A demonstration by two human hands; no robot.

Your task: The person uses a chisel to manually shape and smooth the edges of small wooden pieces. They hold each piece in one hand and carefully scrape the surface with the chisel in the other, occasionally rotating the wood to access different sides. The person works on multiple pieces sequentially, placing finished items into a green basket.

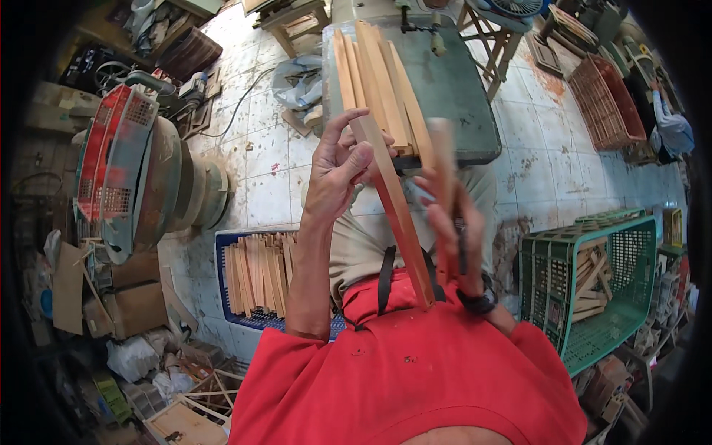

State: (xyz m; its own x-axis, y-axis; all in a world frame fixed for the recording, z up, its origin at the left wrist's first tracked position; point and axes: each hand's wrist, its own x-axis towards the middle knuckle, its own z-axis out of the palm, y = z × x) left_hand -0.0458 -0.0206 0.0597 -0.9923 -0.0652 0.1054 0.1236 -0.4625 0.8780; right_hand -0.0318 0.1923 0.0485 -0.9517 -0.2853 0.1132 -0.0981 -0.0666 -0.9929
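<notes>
Tiled floor (545,126), dark-marked shirt (460,371), handheld wooden strips (396,208)

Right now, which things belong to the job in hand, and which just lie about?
Likely belonging: wooden strip in the left hand; blurred wooden piece in the right hand; loose strips on the tabletop; blue crate.
Likely just lying about: plastic bag; cardboard; reddish crate at right.

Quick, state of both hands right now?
Left hand: closed, holding a wooden stick near its far end.
Right hand: blurred, but appears closed on another stick; exact finger positions cannot be told.
</notes>
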